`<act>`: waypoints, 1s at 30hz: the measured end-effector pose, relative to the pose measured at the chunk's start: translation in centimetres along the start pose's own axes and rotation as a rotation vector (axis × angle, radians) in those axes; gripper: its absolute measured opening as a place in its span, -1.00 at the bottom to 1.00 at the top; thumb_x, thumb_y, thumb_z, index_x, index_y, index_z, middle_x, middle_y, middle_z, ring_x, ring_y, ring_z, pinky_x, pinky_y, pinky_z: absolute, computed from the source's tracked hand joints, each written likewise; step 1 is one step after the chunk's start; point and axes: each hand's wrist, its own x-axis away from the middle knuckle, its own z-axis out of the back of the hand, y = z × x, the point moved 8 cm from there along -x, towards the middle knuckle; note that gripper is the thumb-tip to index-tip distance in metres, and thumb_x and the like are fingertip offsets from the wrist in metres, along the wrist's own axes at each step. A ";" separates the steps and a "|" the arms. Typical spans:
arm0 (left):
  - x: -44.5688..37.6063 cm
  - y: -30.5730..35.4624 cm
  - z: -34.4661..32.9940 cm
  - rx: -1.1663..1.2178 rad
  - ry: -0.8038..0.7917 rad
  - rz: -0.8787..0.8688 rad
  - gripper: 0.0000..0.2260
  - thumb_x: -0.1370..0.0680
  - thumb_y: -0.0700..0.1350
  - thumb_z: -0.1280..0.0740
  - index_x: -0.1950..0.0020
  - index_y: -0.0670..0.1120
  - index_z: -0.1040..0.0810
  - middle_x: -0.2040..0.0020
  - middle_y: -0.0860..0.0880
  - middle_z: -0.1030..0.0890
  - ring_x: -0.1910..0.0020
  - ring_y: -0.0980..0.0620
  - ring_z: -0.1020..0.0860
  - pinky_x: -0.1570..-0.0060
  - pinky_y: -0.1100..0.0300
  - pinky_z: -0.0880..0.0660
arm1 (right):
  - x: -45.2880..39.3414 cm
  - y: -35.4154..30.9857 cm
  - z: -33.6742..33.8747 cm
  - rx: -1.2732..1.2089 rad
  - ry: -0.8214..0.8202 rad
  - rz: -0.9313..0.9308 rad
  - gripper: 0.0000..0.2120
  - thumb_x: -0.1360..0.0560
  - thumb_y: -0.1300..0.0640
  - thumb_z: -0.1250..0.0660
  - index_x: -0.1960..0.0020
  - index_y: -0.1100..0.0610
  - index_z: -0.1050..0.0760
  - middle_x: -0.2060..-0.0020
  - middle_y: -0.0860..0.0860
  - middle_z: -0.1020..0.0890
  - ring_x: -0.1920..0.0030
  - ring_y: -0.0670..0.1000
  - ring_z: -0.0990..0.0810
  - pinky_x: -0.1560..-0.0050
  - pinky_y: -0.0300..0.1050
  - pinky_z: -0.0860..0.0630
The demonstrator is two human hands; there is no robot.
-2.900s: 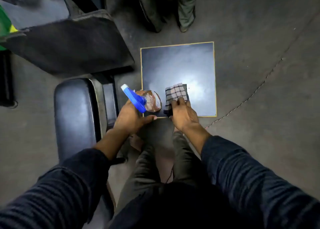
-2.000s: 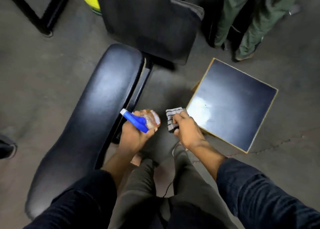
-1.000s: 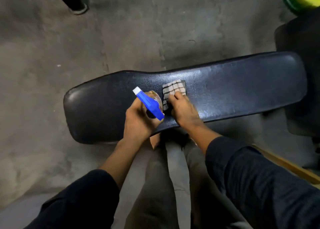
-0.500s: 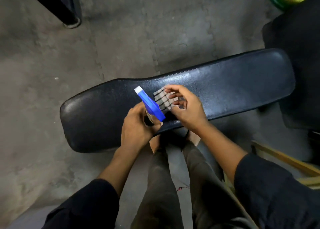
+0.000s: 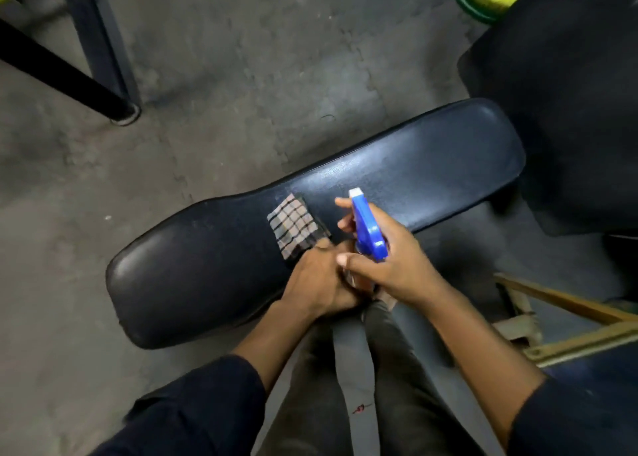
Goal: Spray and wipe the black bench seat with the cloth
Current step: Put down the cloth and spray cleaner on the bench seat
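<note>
Grey concrete floor (image 5: 241, 76) surrounds the black bench seat (image 5: 207, 265); the checked cloth (image 5: 293, 226) lies on its middle under the left hand (image 5: 317, 279)'s grip, the right hand (image 5: 390, 262) grips the spray bottle (image 5: 366, 224). Spraying seems next, nozzle aimed at the seat, then wiping

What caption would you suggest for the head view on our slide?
Left hand presses checked cloth onto black bench seat; right hand holds blue spray bottle.
</note>
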 end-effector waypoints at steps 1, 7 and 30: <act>-1.0 1.3 -0.6 -0.011 -0.018 -0.022 -0.45 -0.43 0.25 -0.49 -0.38 0.11 -0.57 -0.23 0.00 -0.67 -0.22 -0.11 -0.62 -0.22 0.00 -0.58 | 0.2 1.2 1.4 0.033 0.077 -0.044 -0.46 -0.42 -0.08 -0.57 -0.38 -0.19 -0.58 -0.11 -0.12 -0.71 -0.14 -0.07 -0.71 -0.19 -0.23 -0.58; -7.5 4.7 -4.9 -0.119 -0.192 0.013 -0.42 -0.47 0.23 -0.43 -0.46 0.08 -0.55 -0.31 -0.06 -0.68 -0.34 -0.17 -0.53 -0.31 -0.07 -0.54 | 1.6 9.2 9.0 -0.164 0.568 -0.270 -0.85 -0.53 -0.04 -0.53 0.06 -0.03 -0.58 0.24 -0.01 -0.69 0.16 0.15 -0.70 0.02 0.16 -0.63; -27.4 4.1 -10.5 -0.471 0.278 -0.134 -0.36 -0.72 0.26 -0.04 -0.78 0.09 -0.03 -0.81 0.02 0.06 -0.79 -0.12 0.04 -0.71 -0.26 -0.03 | -2.7 21.6 22.1 0.288 0.799 -0.440 -0.68 -0.61 -0.08 -0.49 -0.06 0.19 -0.58 -0.01 0.13 -0.60 -0.06 0.23 -0.60 -0.10 -0.02 -0.41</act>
